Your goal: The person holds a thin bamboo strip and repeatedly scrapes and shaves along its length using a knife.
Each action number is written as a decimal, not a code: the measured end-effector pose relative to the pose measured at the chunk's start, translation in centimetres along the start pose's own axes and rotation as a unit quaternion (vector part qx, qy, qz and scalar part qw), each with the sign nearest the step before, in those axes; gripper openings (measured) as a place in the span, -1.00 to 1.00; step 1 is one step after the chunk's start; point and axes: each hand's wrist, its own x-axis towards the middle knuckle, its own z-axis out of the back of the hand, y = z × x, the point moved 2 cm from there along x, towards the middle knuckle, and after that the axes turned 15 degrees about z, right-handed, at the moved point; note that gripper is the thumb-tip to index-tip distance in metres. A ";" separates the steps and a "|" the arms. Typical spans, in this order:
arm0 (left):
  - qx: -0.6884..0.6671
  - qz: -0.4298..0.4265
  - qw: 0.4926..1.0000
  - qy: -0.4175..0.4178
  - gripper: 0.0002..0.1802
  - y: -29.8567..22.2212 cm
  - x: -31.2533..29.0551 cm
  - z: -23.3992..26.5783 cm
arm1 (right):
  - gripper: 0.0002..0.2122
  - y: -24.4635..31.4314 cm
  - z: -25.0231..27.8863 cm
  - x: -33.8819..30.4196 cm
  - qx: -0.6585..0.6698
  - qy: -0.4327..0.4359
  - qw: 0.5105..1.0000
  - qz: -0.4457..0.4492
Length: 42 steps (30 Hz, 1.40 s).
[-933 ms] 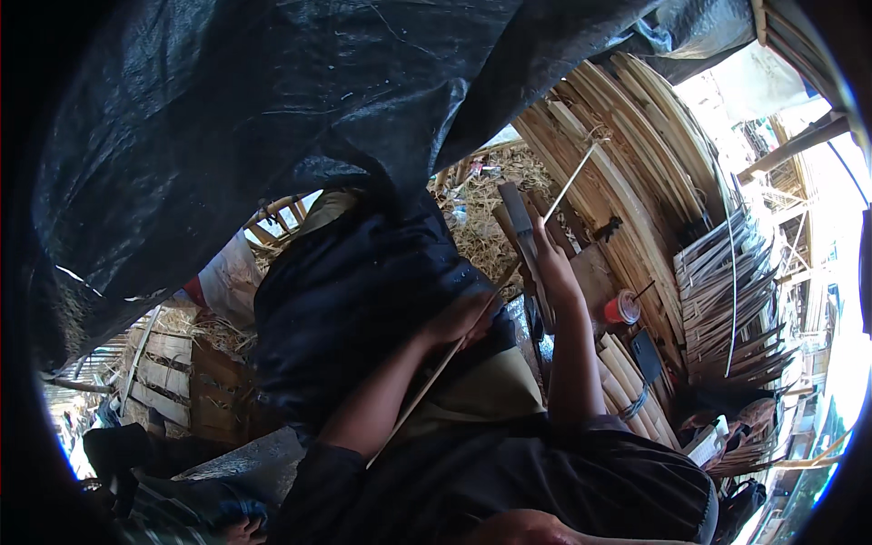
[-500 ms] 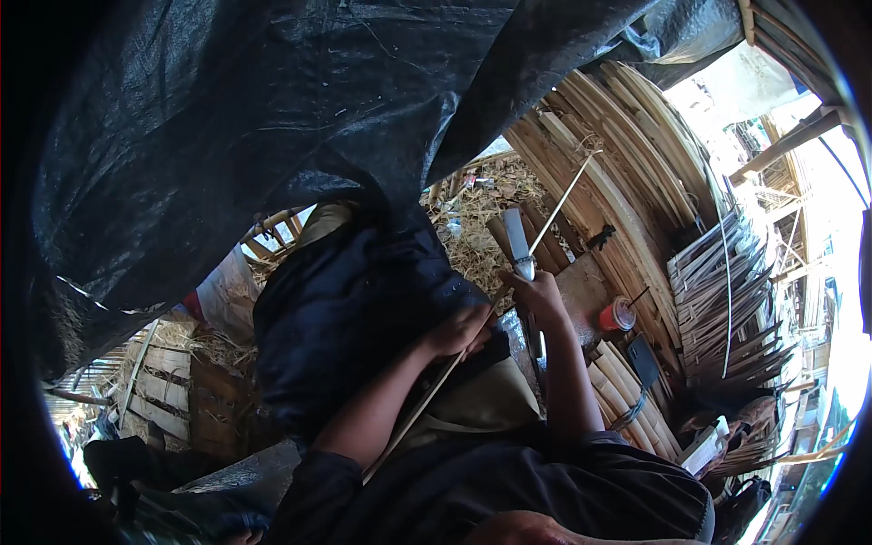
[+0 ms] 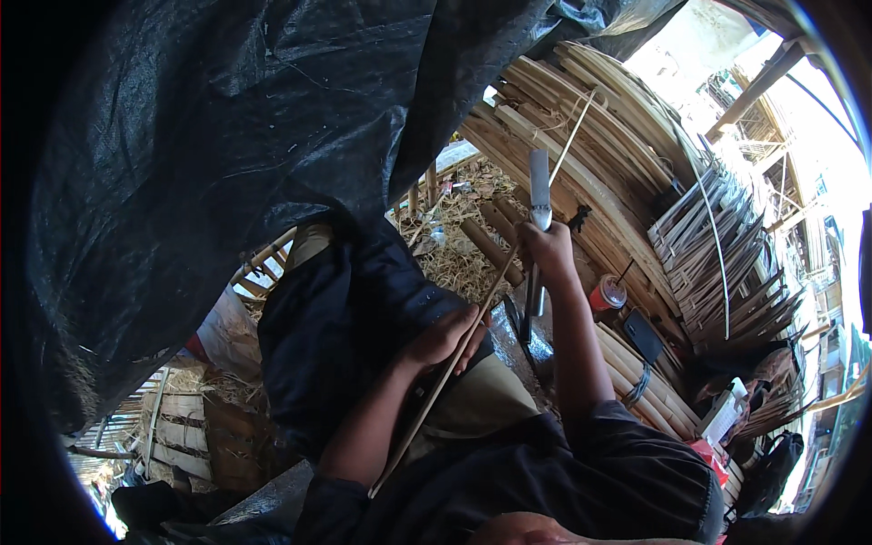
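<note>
Between the two hands runs a single thin bamboo strip (image 3: 472, 318), pale and straight. Its long axis slants from near left, close to the person's dark sleeve, up to far right, where its tip ends in front of the stacked bamboo. The left hand (image 3: 447, 338) is closed around the strip at about its middle, fingers curled over it above the lap. The right hand (image 3: 548, 254) sits farther and to the right, clenched on the handle of one knife (image 3: 539, 195) whose flat grey blade points away from the person, nearly upright in the view. The strip passes just left of that fist, touching or almost touching it; whether the blade's edge meets the strip cannot be told.

Across the lap lies one black cloth (image 3: 350, 336), bunched to the left of the left hand. Overhead and to the left hangs one black plastic sheet (image 3: 227, 154) that fills much of the view. Far right, a big pile of split bamboo slats (image 3: 599, 145) leans in long bands, with a second bundle of shorter slats (image 3: 727, 254) farther right. One red cup with a pale lid (image 3: 607, 294) stands just right of the right forearm, and a dark flat object (image 3: 643, 334) lies beside it. Dry shavings (image 3: 454, 254) cover the ground beyond the knees.
</note>
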 end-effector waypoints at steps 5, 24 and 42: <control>-0.026 0.032 0.999 0.024 -0.52 0.1 0.2 0.0 | -0.74 -0.1 3.4 7.9 -0.029 -0.044 0.999 -0.005; -0.122 0.075 0.989 0.018 -0.56 0.6 2.3 4.9 | -0.70 -4.3 7.2 12.8 -0.012 0.074 0.997 -0.006; -0.028 0.037 0.998 -0.047 -0.61 0.2 2.2 3.2 | -0.39 -6.1 8.4 7.7 -0.336 0.061 0.940 0.006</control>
